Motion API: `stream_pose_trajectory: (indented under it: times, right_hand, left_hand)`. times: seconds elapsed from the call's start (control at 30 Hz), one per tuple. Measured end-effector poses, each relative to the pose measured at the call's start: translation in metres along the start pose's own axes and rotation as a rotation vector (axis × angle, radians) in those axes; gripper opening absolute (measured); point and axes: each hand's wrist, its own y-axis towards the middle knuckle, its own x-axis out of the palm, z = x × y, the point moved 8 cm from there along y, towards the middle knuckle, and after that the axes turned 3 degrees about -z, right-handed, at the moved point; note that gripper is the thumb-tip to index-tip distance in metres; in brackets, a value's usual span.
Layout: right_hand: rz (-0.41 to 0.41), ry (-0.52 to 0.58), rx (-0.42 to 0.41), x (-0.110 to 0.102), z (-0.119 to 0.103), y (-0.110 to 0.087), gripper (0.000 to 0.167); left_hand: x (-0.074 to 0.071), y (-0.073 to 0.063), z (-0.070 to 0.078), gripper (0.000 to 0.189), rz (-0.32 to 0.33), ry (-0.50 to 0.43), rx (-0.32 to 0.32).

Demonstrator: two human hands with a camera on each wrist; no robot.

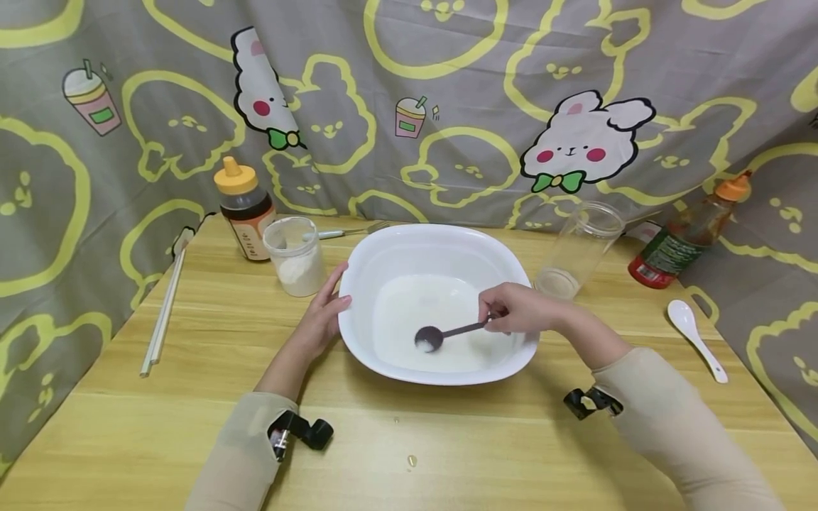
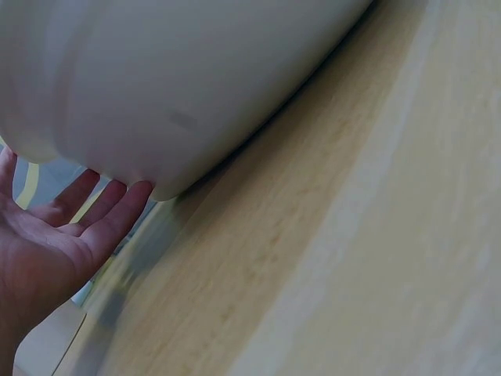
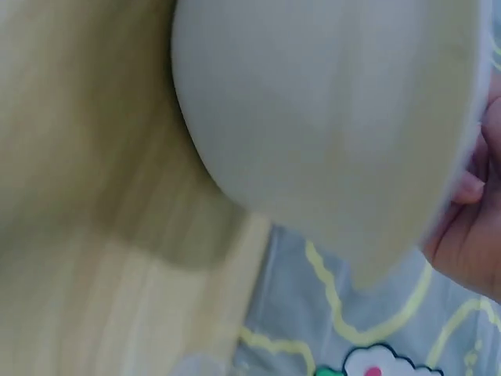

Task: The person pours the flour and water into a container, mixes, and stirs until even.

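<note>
A white plastic basin [image 1: 377, 355] sits in the middle of the table, with a white layer over its bottom. Whether that layer is liquid or powder, I cannot tell. My left hand [image 1: 319, 319] rests against the basin's left side, fingers fairly straight along the outer wall and thumb tip at the rim. In the left wrist view, the fingertips of that left hand [image 2: 55, 243] touch the wall. Over the basin's right part, my right hand [image 1: 520, 307] pinches the handle of a dark measuring spoon [image 1: 429, 339]. Its round bowl is low inside the basin, with something white in it.
Left of the basin stand a clear jar [image 1: 299, 259] of white powder and a yellow-capped bottle [image 1: 246, 213]. White chopsticks [image 1: 165, 312] lie at far left, a fork [image 1: 341, 233] behind. Rightward are a clear empty jar [image 1: 578, 252], a sauce bottle [image 1: 686, 238] and a white spoon [image 1: 696, 341].
</note>
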Motion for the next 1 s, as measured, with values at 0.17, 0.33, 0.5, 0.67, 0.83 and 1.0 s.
stream_pose_trajectory:
  times: [0.17,0.33,0.5,0.67,0.83,1.0]
  right_hand:
    - [0.014,-0.072,0.092,-0.020,0.009,-0.015,0.011]
    - [0.103,-0.177,0.186,-0.038,0.021,-0.013,0.007]
    - [0.152,-0.106,0.181,-0.031,0.021,0.008,0.002]
    - [0.093,0.016,0.056,-0.005,0.009,0.024,0.002]
    - [-0.031,0.070,0.010,0.008,-0.002,0.012,0.007]
    - [-0.059,-0.048,0.022,-0.008,-0.006,-0.011,0.012]
  left_hand:
    - [0.000,0.000,-0.001,0.063,-0.001,0.000,0.003]
    - [0.000,0.000,-0.001,0.063,-0.002,0.004,0.001]
    - [0.000,-0.001,-0.001,0.064,0.003,0.010,-0.007]
    - [0.000,-0.002,-0.001,0.063,0.004,0.008,-0.008]
    - [0.001,-0.001,-0.001,0.063,0.005,0.005,-0.002]
    - [0.000,-0.001,0.000,0.064,0.004,0.003,0.001]
